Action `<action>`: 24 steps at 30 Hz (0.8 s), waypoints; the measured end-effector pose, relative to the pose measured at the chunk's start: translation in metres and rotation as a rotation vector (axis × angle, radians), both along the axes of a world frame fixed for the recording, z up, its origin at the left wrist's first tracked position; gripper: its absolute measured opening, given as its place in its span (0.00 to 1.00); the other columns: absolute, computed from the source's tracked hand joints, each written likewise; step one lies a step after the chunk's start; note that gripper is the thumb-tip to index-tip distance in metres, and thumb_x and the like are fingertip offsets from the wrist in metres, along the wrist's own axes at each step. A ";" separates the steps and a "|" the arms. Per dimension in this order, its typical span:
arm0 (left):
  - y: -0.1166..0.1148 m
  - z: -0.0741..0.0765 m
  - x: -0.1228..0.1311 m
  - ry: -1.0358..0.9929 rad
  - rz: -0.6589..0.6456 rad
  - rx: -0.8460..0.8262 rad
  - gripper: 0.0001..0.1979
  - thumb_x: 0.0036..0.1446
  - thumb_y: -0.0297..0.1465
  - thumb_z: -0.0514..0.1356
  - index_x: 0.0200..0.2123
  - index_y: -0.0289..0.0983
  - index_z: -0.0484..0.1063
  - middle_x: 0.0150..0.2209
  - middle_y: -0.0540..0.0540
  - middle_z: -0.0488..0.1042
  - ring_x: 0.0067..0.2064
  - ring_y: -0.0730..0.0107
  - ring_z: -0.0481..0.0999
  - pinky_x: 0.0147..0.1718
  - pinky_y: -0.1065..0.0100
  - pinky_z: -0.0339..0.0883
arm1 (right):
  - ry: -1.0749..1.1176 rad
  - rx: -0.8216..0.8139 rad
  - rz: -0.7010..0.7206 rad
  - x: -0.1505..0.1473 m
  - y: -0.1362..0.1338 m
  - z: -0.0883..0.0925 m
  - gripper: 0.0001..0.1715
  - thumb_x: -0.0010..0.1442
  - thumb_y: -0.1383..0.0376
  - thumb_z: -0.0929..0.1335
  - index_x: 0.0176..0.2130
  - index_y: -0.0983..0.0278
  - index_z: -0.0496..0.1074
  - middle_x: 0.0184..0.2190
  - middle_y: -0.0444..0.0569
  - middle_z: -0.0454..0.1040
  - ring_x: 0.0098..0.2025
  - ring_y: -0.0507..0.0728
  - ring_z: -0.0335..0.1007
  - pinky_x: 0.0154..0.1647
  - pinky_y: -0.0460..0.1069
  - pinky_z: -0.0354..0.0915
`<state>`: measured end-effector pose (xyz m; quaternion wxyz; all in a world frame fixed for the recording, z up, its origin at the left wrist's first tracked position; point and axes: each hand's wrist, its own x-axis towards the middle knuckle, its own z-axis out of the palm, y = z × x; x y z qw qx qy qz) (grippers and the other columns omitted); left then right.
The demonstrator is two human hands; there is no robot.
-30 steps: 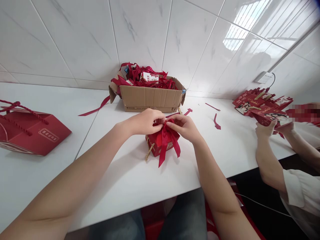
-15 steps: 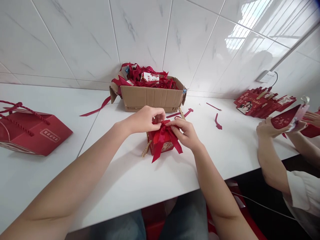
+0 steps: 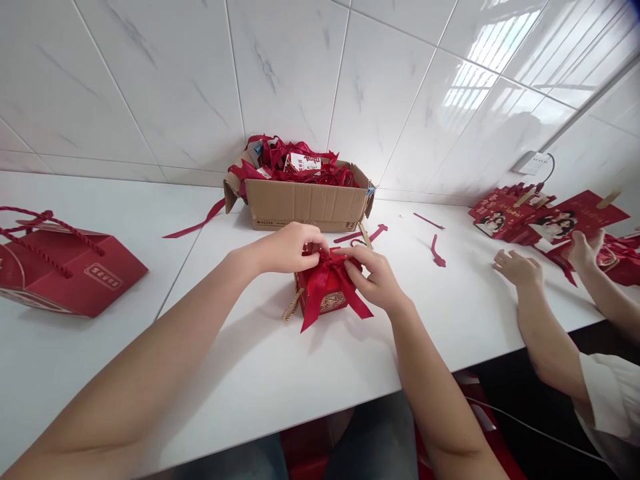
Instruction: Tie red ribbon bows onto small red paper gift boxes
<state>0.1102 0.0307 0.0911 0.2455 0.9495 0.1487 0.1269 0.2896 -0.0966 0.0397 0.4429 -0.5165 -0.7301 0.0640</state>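
Note:
A small red gift box (image 3: 331,302) with a gold pattern stands on the white table in front of me. On its top is a red ribbon bow (image 3: 327,273), whose two tails hang down the front. My left hand (image 3: 293,248) pinches the bow's left loop, fingers curled. From the other side my right hand (image 3: 374,275) grips the right loop between thumb and fingers. A twisted gold cord (image 3: 293,307) hangs at the box's left side. Part of the box top is hidden by my fingers.
A cardboard box (image 3: 305,203) full of red ribbons stands against the wall. To the left lies a red bag (image 3: 100,273) with rope handles. Ribbon scraps (image 3: 438,252) lie right of centre. A co-worker's hands (image 3: 520,268) are near red photo cards (image 3: 560,223).
My hands stay on the bow, and its tails spread slightly wider. At right, the co-worker has put down a red card, and those hands are now apart. The view has shifted slightly.

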 end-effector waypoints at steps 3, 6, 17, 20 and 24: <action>-0.001 0.003 -0.003 0.027 -0.025 -0.064 0.12 0.52 0.30 0.56 0.38 0.42 0.77 0.40 0.49 0.75 0.38 0.68 0.74 0.33 0.71 0.67 | -0.019 0.021 -0.020 0.000 0.000 -0.001 0.19 0.61 0.72 0.60 0.45 0.58 0.73 0.28 0.45 0.69 0.29 0.53 0.62 0.31 0.50 0.63; -0.003 0.006 -0.004 0.035 -0.045 -0.116 0.12 0.53 0.33 0.57 0.40 0.42 0.76 0.41 0.48 0.76 0.40 0.67 0.74 0.35 0.70 0.68 | -0.023 0.025 -0.023 -0.001 0.000 -0.001 0.18 0.60 0.72 0.60 0.43 0.58 0.73 0.27 0.45 0.68 0.29 0.53 0.62 0.30 0.50 0.63; -0.003 0.001 0.000 -0.006 0.004 -0.081 0.06 0.54 0.32 0.56 0.30 0.39 0.72 0.33 0.50 0.75 0.33 0.71 0.72 0.29 0.71 0.65 | -0.053 0.006 0.012 -0.003 -0.002 0.000 0.19 0.58 0.73 0.60 0.42 0.59 0.74 0.27 0.45 0.68 0.27 0.52 0.61 0.29 0.49 0.63; -0.004 0.000 0.002 -0.020 0.039 -0.067 0.05 0.52 0.30 0.56 0.26 0.38 0.69 0.29 0.51 0.74 0.29 0.72 0.69 0.26 0.71 0.62 | -0.051 0.001 0.028 -0.003 -0.002 0.000 0.20 0.58 0.74 0.60 0.43 0.60 0.74 0.28 0.45 0.69 0.27 0.52 0.61 0.29 0.49 0.62; -0.008 -0.001 0.006 -0.050 0.092 -0.069 0.05 0.53 0.31 0.55 0.25 0.38 0.65 0.26 0.51 0.71 0.25 0.74 0.65 0.24 0.71 0.59 | -0.049 -0.002 0.034 -0.003 -0.002 0.000 0.20 0.58 0.74 0.60 0.44 0.60 0.74 0.28 0.45 0.70 0.27 0.52 0.61 0.29 0.49 0.62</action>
